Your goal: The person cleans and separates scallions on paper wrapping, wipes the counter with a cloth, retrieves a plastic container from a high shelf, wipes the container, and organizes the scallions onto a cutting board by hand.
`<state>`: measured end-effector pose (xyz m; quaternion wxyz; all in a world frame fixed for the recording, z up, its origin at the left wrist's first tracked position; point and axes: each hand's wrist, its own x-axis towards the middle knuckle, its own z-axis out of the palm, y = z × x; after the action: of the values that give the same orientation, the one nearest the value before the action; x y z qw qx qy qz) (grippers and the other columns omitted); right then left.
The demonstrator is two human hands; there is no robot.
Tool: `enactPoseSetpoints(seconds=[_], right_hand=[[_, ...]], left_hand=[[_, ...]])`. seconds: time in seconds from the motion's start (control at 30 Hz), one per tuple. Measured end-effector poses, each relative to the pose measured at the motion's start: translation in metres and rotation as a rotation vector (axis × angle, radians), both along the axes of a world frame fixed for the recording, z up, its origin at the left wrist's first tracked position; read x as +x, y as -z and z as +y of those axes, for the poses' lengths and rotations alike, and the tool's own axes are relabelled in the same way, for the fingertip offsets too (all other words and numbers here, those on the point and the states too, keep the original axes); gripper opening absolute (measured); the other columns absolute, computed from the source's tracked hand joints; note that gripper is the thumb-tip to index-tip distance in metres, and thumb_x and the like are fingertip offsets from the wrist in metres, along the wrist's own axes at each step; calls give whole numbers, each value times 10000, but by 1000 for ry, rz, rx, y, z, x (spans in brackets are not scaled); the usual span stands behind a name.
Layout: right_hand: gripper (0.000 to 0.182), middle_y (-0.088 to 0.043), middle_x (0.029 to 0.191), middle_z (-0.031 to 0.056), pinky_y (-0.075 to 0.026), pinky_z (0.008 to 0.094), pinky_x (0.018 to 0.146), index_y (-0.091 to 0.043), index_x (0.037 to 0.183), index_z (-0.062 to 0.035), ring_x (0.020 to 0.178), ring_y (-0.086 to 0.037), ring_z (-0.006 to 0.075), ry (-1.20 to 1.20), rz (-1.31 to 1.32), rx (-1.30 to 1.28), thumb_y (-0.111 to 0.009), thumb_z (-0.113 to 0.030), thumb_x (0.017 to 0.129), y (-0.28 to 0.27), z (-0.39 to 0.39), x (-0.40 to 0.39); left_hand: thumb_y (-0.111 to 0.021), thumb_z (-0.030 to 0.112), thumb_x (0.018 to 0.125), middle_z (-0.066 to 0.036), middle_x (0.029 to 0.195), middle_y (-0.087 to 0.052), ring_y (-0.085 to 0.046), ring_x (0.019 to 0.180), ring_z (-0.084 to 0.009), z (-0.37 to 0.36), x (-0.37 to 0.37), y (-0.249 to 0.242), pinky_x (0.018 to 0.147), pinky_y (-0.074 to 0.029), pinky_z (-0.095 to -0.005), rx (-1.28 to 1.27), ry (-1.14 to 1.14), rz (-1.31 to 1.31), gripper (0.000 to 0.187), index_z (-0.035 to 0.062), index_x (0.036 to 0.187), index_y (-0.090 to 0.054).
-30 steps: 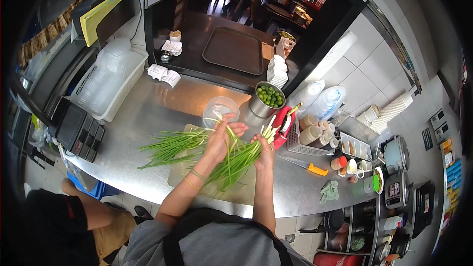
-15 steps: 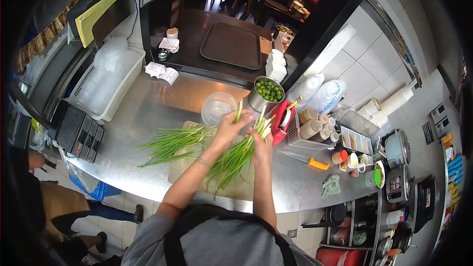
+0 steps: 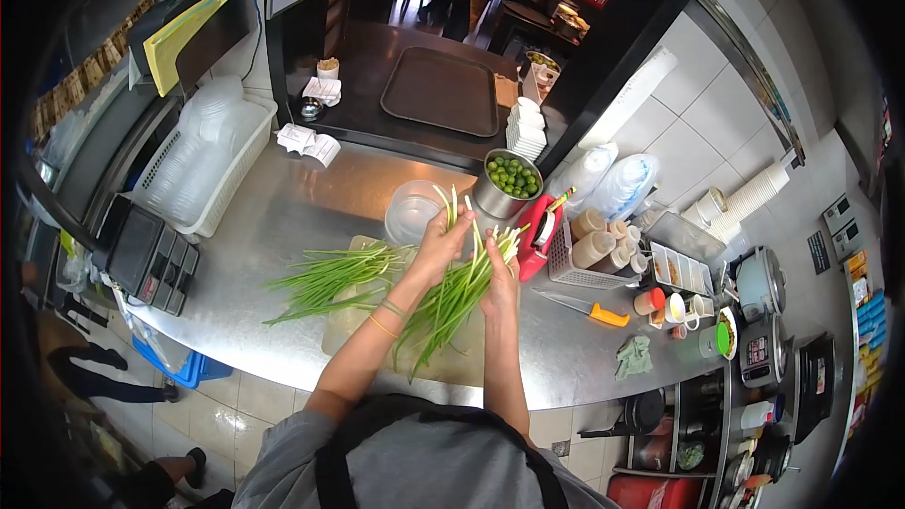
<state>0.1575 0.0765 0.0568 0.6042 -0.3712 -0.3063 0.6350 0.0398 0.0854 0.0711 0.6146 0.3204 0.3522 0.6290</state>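
Note:
My right hand (image 3: pixel 501 285) grips a bunch of spring onions (image 3: pixel 451 306), white ends up and green leaves hanging down over the cutting board (image 3: pixel 344 335). Beside it, my left hand (image 3: pixel 441 247) is closed on a few spring onion stalks, whose pale ends stick up above the fingers. Another pile of spring onions (image 3: pixel 330 275) lies across the left part of the board and onto the steel counter. Just beyond my left hand stands a clear round plastic tub (image 3: pixel 411 212).
A pot of green limes (image 3: pixel 510 176) stands behind my hands, near a red object (image 3: pixel 538 238). To the right lie an orange-handled knife (image 3: pixel 608 315), a basket of bottles (image 3: pixel 577 264) and a green cloth (image 3: pixel 634 356). A basket of plastic containers (image 3: pixel 212 165) is at left.
My left hand has moved slightly, and more pale stalk ends now stand above its fingers. At the lower left, a person has moved further toward the edge of view.

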Motion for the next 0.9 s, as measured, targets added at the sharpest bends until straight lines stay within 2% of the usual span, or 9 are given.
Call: enactPoseSetpoints(seconds=[0.07,0.17,0.3,0.4,0.6,0.7,0.8,0.83,0.9], right_hand=[[251,-581,865,21,-470,254,607,-551,1035,-34,704,-560,114,56,-8,-9,-640,-139,825,-1,0,-1],[216,-579,853,21,-456,247,625,-555,994,-39,716,-557,113,-18,21,61,-645,-120,815,11,3,4],[180,-580,847,20,-444,242,650,-556,959,-42,746,-551,107,-12,-13,66,-643,-103,814,18,3,2],[180,-578,851,19,-443,245,667,-558,963,-41,766,-548,103,24,-47,96,-642,-113,820,10,-3,-8],[227,-587,933,26,-442,247,697,-564,1017,-26,807,-548,103,51,52,85,-639,-128,829,-3,-11,-20],[237,-597,929,26,-446,250,703,-562,1025,-18,807,-558,106,81,-130,204,-640,-121,826,4,-11,-21],[224,-604,865,23,-444,246,709,-565,1010,-23,793,-562,103,120,-195,136,-643,-114,821,12,-4,-14],[179,-602,794,39,-469,272,680,-553,966,-33,738,-580,129,139,-138,122,-632,-118,830,13,-3,-10],[155,-594,769,53,-485,294,640,-537,936,-38,693,-583,152,135,-21,59,-619,-128,840,15,0,-4]], left_hand=[[-528,247,908,64,665,-472,-240,430,10,2,0,-5,389,-178,-174,33,-54,-37,145,117,945,-477],[-487,244,927,13,762,-523,-261,428,1,8,-5,-16,395,-194,-167,103,-122,-52,132,117,939,-451],[-446,259,943,-14,743,-510,-292,460,-18,14,2,-4,396,-210,-167,35,-86,-234,135,133,979,-414],[-430,261,948,-21,740,-503,-297,468,-27,19,8,3,396,-213,-170,-84,-177,-363,135,134,987,-406],[-415,253,954,-28,742,-499,-312,481,-40,22,12,10,409,-234,-173,-44,-205,-394,133,131,1002,-398],[-417,258,953,-22,742,-498,-315,488,-41,24,16,12,414,-236,-171,-33,-248,-418,147,124,1013,-407],[-420,260,953,-16,739,-498,-318,493,-41,24,14,4,414,-245,-173,-26,-285,-436,171,100,1009,-436],[-420,258,953,-19,733,-497,-316,490,-42,25,10,1,410,-248,-175,-16,-299,-430,183,83,1002,-445],[-417,269,954,-12,727,-499,-313,490,-41,25,-2,-12,411,-253,-178,9,-323,-418,220,64,994,-484]])
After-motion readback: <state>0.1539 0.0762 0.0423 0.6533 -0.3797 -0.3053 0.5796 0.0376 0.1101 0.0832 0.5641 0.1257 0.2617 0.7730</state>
